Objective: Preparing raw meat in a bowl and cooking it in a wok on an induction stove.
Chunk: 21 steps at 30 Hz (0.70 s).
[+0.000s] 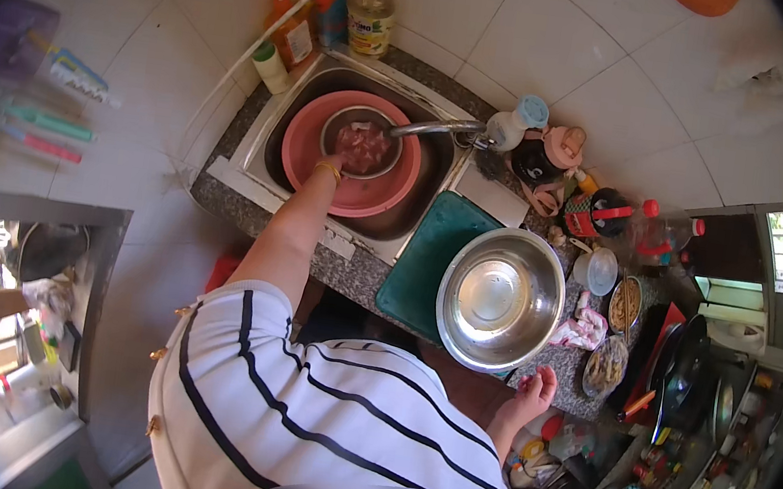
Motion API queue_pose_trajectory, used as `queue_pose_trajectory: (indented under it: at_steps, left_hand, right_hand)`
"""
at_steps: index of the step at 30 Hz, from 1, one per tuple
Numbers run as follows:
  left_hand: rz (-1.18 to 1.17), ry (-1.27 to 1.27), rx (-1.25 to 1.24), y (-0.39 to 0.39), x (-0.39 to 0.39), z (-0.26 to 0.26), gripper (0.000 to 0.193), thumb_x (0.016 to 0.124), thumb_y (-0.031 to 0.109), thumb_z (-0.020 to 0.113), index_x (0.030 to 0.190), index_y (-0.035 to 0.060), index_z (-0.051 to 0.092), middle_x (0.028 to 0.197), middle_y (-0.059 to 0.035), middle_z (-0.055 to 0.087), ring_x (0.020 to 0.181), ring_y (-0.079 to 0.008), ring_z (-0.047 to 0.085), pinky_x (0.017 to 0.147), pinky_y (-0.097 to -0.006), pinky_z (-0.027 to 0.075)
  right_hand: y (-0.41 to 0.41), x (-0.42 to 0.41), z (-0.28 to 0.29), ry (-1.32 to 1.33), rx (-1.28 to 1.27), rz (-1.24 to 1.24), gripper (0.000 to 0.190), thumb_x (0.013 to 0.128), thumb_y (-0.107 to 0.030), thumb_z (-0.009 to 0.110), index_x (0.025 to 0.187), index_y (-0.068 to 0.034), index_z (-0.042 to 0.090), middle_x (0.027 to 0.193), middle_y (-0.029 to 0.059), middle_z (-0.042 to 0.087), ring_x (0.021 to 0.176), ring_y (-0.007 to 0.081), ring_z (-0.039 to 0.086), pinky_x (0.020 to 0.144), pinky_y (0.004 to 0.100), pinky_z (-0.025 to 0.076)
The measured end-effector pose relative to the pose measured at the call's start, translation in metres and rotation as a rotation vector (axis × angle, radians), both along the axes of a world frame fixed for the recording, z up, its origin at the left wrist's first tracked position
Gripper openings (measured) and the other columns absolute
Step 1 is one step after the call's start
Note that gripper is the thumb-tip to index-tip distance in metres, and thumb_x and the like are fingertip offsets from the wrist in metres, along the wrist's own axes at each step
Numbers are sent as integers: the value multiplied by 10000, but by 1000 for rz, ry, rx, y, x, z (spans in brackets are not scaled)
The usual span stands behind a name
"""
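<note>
My left hand (332, 162) reaches into the sink (434, 202) and grips the near rim of a small steel bowl (397, 154). Pieces of raw meat (361, 145) lie in that bowl, which sits inside a pink plastic basin (398, 197). The tip of a curved metal faucet (436, 128) is over the bowl's right rim. My right hand (537, 386) holds nothing, its fingers loosely curled, beside the counter's front edge. Close by it, a large steel bowl (503, 296) with a shiny, wet-looking inside rests partly on a green cutting board (414, 270).
Soap and spray bottles stand behind the sink, among them a yellow dish soap bottle (371, 19). A pink-lidded jug (544, 157), large plastic bottles (649, 230) and a dish with chopsticks (625, 305) line the right counter. A crumpled plastic bag (584, 329) lies nearby.
</note>
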<state>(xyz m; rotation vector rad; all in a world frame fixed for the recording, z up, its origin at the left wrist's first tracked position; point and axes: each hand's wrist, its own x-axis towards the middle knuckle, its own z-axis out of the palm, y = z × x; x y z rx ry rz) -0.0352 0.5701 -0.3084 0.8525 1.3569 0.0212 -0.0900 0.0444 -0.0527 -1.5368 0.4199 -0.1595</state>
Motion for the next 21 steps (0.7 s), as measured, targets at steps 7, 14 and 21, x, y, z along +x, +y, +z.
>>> queue_pose_trajectory:
  at_steps: [7, 14, 21]
  left_hand:
    - [48, -294, -165, 30, -47, -68, 72, 678, 83, 539, 713, 53, 484, 578, -92, 495, 431, -221, 485, 395, -305, 371]
    - [16, -573, 45, 28, -35, 128, 58, 697, 26, 519, 706, 81, 503, 599, -52, 516, 462, -180, 502, 425, -265, 427]
    - [19, -558, -80, 39, -58, 159, 57, 712, 7, 507, 754, 43, 496, 682, -63, 540, 555, -180, 530, 502, -283, 495]
  right_hand:
    - [92, 11, 8, 73, -50, 251, 133, 827, -19, 495, 939, -16, 567, 749, 8, 537, 607, 55, 458, 543, 176, 367]
    - [217, 151, -34, -394, -541, 827, 387, 755, 6, 503, 1139, -44, 495, 1014, 115, 565, 770, 178, 554, 688, 276, 453]
    - [285, 227, -87, -627, -1102, 902, 480, 690, -26, 552, 1161, -4, 458, 1204, 161, 452, 1052, 349, 458, 864, 398, 404]
